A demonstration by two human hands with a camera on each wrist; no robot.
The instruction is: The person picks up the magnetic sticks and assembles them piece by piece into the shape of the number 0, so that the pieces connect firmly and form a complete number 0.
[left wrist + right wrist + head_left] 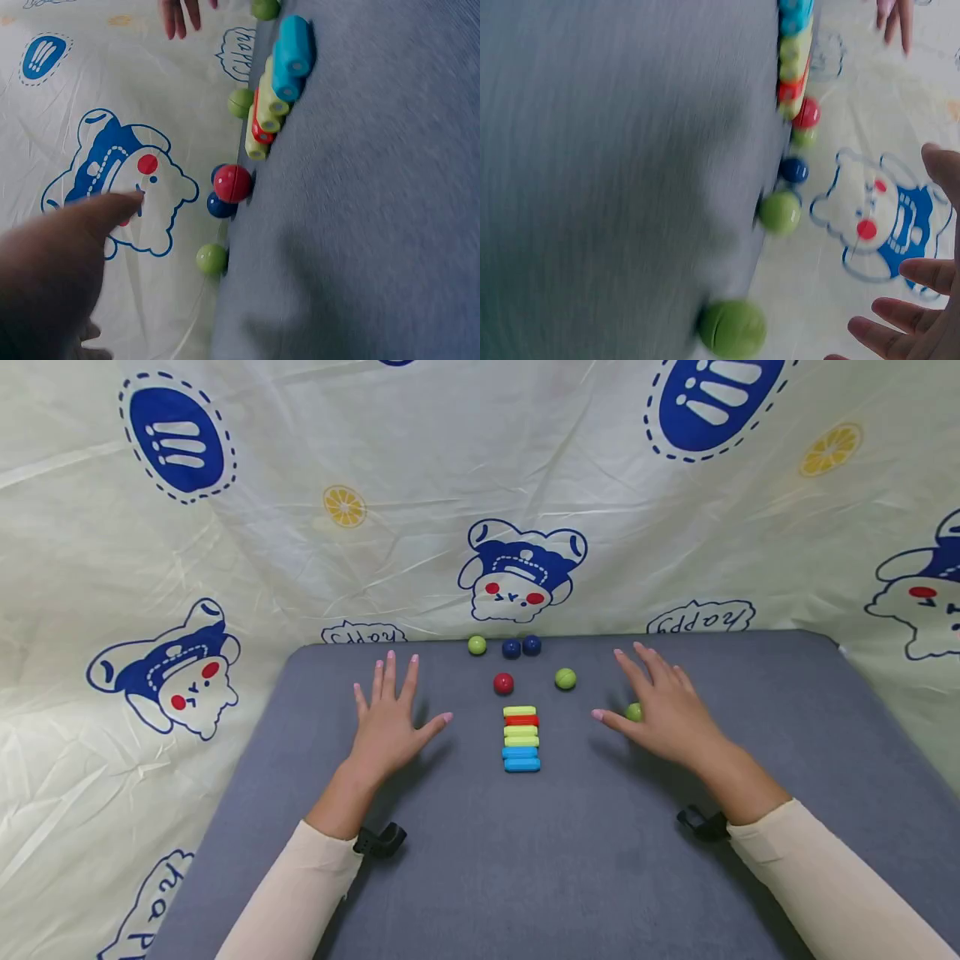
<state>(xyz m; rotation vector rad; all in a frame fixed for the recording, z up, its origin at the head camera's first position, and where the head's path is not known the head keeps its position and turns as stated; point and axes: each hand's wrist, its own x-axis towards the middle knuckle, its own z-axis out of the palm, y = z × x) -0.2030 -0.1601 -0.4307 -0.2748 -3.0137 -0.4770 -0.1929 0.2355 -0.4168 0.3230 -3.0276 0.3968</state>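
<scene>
Left grip (385, 731): released, fanned wide above the grey tabletop (585, 860)!
Right grip (663, 714): mine too, holding nothing, spread near a partly hidden green ball (634, 712).
Sticks (521, 742): six lie side by side between my grips, yellow, red, yellow, yellow, blue, blue!
Red ball (503, 683): just beyond them, two blue balls (512, 649) farther back.

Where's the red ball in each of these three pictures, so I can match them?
Head: the red ball sits near the centre, slightly right and low.
Left wrist: the red ball is almost dead centre.
Right wrist: the red ball is right of centre, upper half.
Shared landmark: the row of coloured sticks, near the ball in all three.
</scene>
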